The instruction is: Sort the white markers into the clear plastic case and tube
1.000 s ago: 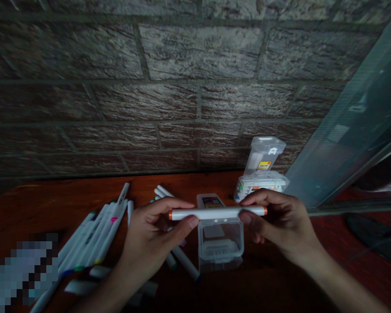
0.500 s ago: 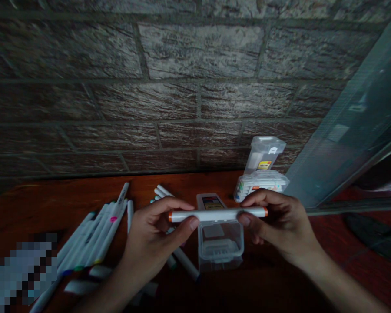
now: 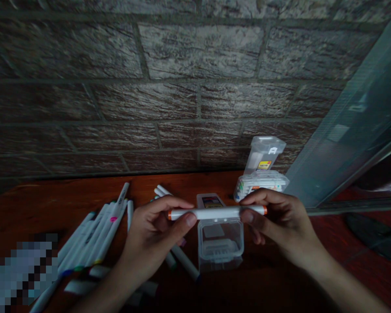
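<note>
A white marker [image 3: 218, 212] with orange ends is held level between both my hands. My left hand [image 3: 159, 230] pinches it near its left end with thumb and fingers. My right hand [image 3: 276, 221] grips it near the right end in the same way. Just below and behind the marker stands a clear plastic case [image 3: 220, 241] with its lid [image 3: 211, 200] swung back. Left of my left hand, several white markers [image 3: 99, 232] with coloured ends lie side by side. A few more markers [image 3: 185, 263] lie partly hidden beside that hand.
At the back right of the wooden table [image 3: 84, 187], a clear case full of markers [image 3: 262, 184] sits before a tall clear container [image 3: 265, 152]. A stone-block wall [image 3: 198, 100] rises behind the table. A translucent panel [image 3: 342, 113] slants along the right.
The marker has shifted very slightly, and my left thumb has moved a little to the left along it. Both hands keep hold; everything else stays where it was.
</note>
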`<control>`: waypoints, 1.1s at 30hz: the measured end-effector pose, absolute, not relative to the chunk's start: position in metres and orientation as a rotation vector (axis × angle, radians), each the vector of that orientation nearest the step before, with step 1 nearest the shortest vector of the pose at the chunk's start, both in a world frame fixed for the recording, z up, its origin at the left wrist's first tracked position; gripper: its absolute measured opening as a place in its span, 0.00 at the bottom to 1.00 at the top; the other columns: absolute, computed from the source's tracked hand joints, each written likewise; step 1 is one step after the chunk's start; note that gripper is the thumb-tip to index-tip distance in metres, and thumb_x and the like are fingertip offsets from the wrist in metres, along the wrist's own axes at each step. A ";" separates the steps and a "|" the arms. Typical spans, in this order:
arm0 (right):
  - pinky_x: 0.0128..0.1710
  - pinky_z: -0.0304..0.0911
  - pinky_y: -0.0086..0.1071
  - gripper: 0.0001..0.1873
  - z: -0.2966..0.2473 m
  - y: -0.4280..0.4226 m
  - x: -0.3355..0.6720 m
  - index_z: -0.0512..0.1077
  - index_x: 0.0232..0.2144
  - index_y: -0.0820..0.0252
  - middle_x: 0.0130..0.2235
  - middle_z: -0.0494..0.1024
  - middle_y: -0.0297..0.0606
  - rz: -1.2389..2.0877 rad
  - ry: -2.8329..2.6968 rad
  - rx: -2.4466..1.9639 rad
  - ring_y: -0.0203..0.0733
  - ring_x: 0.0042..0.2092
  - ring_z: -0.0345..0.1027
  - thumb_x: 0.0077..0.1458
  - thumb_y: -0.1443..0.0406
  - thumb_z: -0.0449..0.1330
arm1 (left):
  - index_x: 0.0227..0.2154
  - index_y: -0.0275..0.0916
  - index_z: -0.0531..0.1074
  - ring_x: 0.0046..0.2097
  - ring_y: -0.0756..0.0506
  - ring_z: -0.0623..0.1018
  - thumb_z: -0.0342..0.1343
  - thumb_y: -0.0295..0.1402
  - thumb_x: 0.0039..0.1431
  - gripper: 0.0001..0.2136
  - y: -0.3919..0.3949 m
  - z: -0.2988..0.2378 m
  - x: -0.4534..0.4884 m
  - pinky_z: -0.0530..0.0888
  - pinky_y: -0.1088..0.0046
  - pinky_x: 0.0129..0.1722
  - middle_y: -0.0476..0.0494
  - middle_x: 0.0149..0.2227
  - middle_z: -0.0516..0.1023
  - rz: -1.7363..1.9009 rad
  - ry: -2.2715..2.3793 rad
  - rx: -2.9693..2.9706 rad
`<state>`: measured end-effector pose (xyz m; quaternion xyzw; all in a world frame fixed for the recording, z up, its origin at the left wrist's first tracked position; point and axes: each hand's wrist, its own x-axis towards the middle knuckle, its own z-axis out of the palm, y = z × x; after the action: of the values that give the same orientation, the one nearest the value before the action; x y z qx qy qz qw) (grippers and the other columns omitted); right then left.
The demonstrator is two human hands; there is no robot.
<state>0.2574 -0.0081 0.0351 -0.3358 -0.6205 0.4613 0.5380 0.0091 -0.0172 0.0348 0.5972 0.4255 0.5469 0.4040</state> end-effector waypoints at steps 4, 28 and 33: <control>0.15 0.59 0.19 0.04 0.038 -0.008 0.258 0.81 0.37 0.57 0.17 0.75 0.29 1.130 -1.459 -0.793 0.29 0.16 0.65 0.59 0.64 0.70 | 0.36 0.42 0.83 0.19 0.53 0.72 0.67 0.33 0.59 0.04 -0.015 0.031 0.008 0.70 0.81 0.18 0.53 0.18 0.74 1.358 0.992 1.442; 0.13 0.59 0.20 0.07 0.045 -0.005 0.261 0.84 0.35 0.57 0.27 0.82 0.36 1.248 -1.204 -0.743 0.29 0.16 0.64 0.55 0.61 0.72 | 0.36 0.39 0.86 0.19 0.54 0.70 0.71 0.34 0.53 0.08 -0.010 0.036 0.008 0.68 0.79 0.18 0.46 0.24 0.80 1.470 0.783 1.073; 0.12 0.57 0.21 0.08 0.050 -0.006 0.261 0.85 0.36 0.58 0.26 0.81 0.37 1.300 -1.167 -0.755 0.29 0.15 0.62 0.55 0.60 0.72 | 0.40 0.38 0.85 0.20 0.54 0.71 0.68 0.33 0.57 0.09 -0.009 0.035 0.005 0.69 0.79 0.19 0.45 0.26 0.81 1.447 0.730 1.026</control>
<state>0.2606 -0.0056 0.0497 -0.3230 -0.4994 0.5561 0.5805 0.0048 -0.0091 0.0346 0.4379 0.3115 0.6177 0.5742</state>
